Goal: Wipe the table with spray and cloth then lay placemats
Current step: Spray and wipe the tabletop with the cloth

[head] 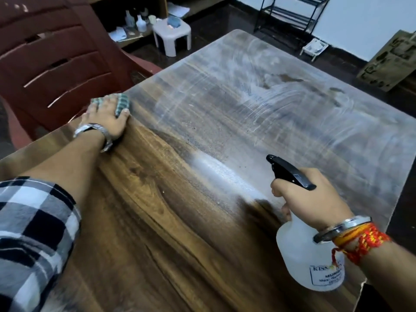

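Glossy wood-grain table [171, 221], translucent plastic spray bottle [299, 255], woven checked cloth [121, 103].

1 head camera (wide-angle) looks forward-down, seemingly close, over the table [157, 221].

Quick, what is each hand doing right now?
Left hand: open, pressing flat on the green cloth.
Right hand: closed, holding the spray bottle by its neck.

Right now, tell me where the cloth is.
In the head view, the cloth sits at the left edge of the table, under the left hand, next to the red chair.
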